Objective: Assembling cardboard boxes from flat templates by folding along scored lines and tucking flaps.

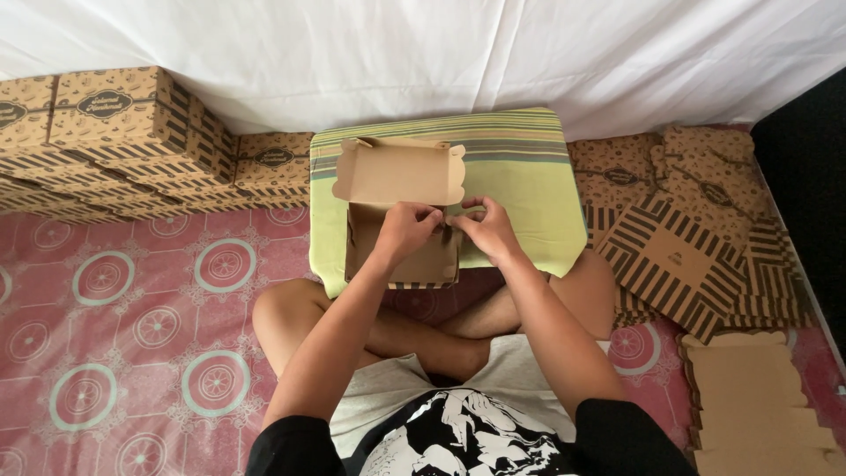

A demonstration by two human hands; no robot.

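Half-folded cardboard box (pixel 401 234) sits under my hands on the green striped cushion (pixel 529 194); interior bare, nothing in it, scalloped lid flap standing open on the far side of my fingers. My left hand (pixel 404 231) is curled over the box's right wall, fingers bent and pressed together, pinching the wall edge. My right hand (pixel 486 229) meets it just beside, thumb and forefinger pinching the same edge/tab; knuckles of both hands nearly touching. Box body extends to the left of and below the left hand, toward my crossed legs. Well to the left of the left hand: stack of finished printed boxes (pixel 115 141), closed, contents not visible. Right of the right hand: pile of flat unfolded blanks (pixel 687 238), striped/printed sides up; nearer me, plain brown blanks (pixel 758 397), stacked.
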